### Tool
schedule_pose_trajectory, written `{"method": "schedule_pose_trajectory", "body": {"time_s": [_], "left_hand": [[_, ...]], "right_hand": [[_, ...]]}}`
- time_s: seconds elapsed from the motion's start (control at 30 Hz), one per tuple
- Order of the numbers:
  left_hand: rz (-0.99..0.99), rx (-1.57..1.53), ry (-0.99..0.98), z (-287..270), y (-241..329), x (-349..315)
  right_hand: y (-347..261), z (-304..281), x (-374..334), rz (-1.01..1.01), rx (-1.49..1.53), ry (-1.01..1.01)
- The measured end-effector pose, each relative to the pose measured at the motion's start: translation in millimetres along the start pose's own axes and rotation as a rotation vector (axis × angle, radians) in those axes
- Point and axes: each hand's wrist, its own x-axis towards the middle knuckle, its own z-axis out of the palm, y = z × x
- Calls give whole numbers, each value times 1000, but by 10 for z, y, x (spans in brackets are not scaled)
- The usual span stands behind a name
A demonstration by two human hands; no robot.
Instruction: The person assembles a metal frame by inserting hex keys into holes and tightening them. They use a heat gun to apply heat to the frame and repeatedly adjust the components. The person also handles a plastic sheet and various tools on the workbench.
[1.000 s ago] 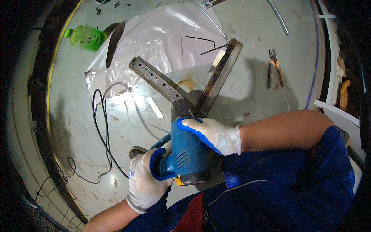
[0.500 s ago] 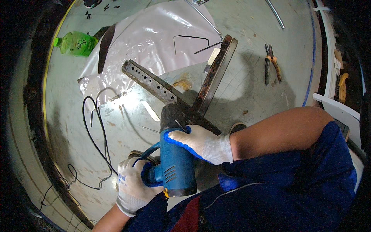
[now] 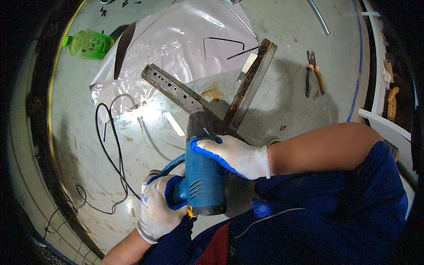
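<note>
A blue corded power tool (image 3: 204, 176) with a black nose, shaped like an impact wrench, is held in both my gloved hands. My left hand (image 3: 160, 201) wraps around its rear grip at the looped guard. Over the top of the body lies my right hand (image 3: 229, 154), thumb and fingers curled around it. The nose meets a rusty V-shaped metal bracket (image 3: 174, 91), whose left arm has a row of holes; what sits at the nose's tip is hidden. A thin metal rod (image 3: 207, 132) shows beside my right hand.
A white plastic sheet (image 3: 176, 48) covers the far floor, with a black bent hex key (image 3: 225, 39) on it. Pliers (image 3: 314, 75) lie to the right. A green bottle (image 3: 90, 44) rests far left. Black cable (image 3: 117, 159) loops on the left floor.
The tool and both my hands have shifted very slightly right and up in the picture, and the whole scene has moved a little with the head. The grip is the same.
</note>
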Motion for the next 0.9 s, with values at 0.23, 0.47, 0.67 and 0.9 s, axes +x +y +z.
{"method": "schedule_pose_trajectory", "body": {"time_s": [0.23, 0.47, 0.67, 0.9], "left_hand": [[-350, -815, -84, -43, -418, -251], [-976, -1936, -84, -112, -891, -172], [-205, -548, -331, 162, -1110, -226], [9, -328, -346, 288, -1093, -146]], "right_hand": [[25, -776, 164, -105, -642, 170], [-417, -1035, 128, -313, -1021, 110], [-503, -1037, 242, -561, -1133, 240], [-464, -912, 375, -670, -1482, 255]]}}
